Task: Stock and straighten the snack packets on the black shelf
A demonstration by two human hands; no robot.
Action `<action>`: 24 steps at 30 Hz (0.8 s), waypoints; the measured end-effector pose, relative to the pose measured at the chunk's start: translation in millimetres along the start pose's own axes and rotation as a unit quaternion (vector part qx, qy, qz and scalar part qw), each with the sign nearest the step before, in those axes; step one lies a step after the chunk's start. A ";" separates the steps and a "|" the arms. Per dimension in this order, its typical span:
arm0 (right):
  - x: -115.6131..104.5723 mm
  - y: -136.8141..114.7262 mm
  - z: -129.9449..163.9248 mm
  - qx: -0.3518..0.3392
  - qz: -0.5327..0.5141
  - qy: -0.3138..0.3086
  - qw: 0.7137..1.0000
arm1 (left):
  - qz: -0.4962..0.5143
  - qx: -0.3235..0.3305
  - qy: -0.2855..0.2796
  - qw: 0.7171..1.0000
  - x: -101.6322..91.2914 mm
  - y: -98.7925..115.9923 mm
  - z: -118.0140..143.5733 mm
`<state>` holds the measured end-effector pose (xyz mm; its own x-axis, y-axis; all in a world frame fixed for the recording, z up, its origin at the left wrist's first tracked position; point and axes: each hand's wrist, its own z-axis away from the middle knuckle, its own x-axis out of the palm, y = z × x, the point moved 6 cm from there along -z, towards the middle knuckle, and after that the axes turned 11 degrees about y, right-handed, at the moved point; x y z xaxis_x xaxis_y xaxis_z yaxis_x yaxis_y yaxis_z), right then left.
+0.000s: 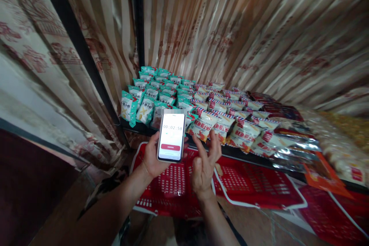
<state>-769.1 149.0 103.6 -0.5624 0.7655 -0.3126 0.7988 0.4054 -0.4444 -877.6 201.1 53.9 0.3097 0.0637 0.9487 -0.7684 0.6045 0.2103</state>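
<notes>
Held upright in the left hand (pixel 151 157), the white-screened smartphone (pixel 171 136) could be knocked down onto the red plastic basket (pixel 173 188) below it if jostled by the empty, loosely spread right hand (pixel 203 165) beside it.

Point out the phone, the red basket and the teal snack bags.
phone (pixel 171 136): head view, middle of its lit screen.
red basket (pixel 173 188): head view, mesh bottom below the hands.
teal snack bags (pixel 145 110): head view, front-row bag on the shelf.
</notes>
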 end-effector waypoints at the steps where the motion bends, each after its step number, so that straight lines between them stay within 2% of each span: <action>1: 0.3 -0.5 0.1 -0.002 -0.001 -0.002 1.000 | 0.001 0.001 0.001 1.000 0.5 0.4 0.0; 13: 1.0 -3.2 0.2 -0.011 -0.006 -0.008 1.000 | 0.007 0.031 0.013 0.999 2.0 5.2 -1.1; 24: 7.8 -3.3 -0.9 -0.015 -0.033 -0.025 0.999 | 0.018 0.020 0.010 1.000 2.4 9.4 -2.9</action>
<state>-775.9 154.1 103.3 -0.6227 0.7114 -0.3259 0.7660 0.4692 -0.4395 -882.4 209.3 57.5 0.2925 0.1006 0.9510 -0.8008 0.5692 0.1861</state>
